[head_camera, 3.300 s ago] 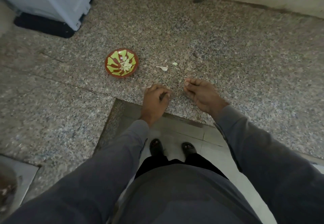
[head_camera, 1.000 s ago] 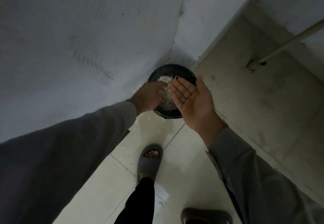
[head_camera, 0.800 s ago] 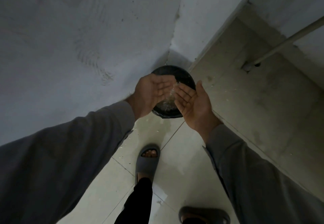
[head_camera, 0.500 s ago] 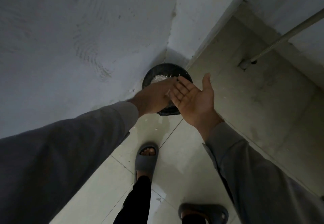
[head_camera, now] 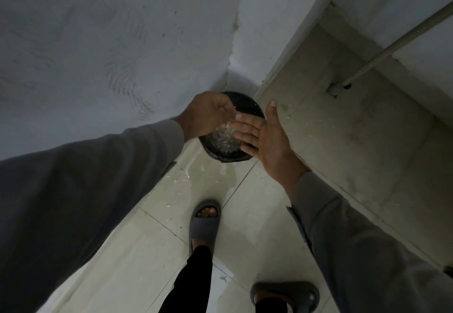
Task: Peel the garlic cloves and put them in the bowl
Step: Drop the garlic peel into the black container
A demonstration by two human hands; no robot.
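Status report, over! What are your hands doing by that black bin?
Left hand and right hand open over bin. Peels inside. Nothing blocking. Over.

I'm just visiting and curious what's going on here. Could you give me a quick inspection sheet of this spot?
Surface: pale tiled floor, damp-looking patches.
Job's things: black bin in the corner, pale peels inside; no garlic or bowl seen.
Clutter: white scraps on floor before the bin.
Hands: left hand loosely curled over the bin; right hand flat, palm up, fingers straight.
Cables: nothing seen.
Surroundings: grey walls, pipe, raised ledge, slippers.
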